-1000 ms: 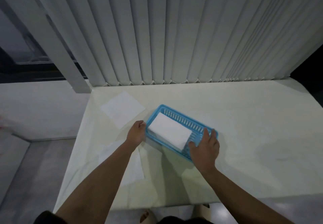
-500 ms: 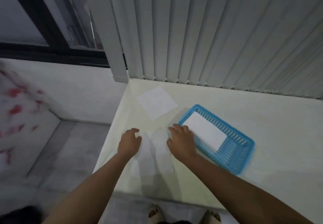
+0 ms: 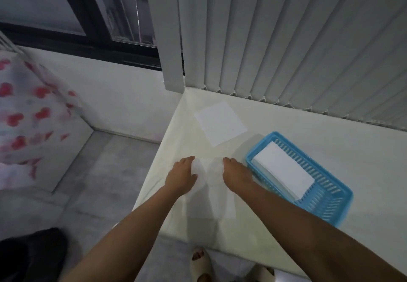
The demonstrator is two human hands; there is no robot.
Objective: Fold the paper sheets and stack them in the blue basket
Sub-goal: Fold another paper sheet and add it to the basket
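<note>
A blue basket (image 3: 326, 200) sits on the cream table, right of my hands, with a folded white sheet (image 3: 284, 169) lying inside it. A thin white paper sheet (image 3: 209, 191) lies flat near the table's left front corner. My left hand (image 3: 181, 177) rests on its far left part and my right hand (image 3: 236, 176) on its far right part, fingers pressed onto the paper. It is blurred whether either hand pinches an edge. Another flat white sheet (image 3: 220, 123) lies further back, near the blinds.
Vertical blinds (image 3: 286, 39) hang along the table's far edge. The table's left edge (image 3: 154, 167) drops to a grey floor. A red-patterned fabric (image 3: 28, 116) is at the far left. My sandalled feet (image 3: 202, 264) show below the front edge.
Both hands left the blue basket and moved left onto the flat sheet near the table's corner. The view swung left and down, so the basket now sits to the right.
</note>
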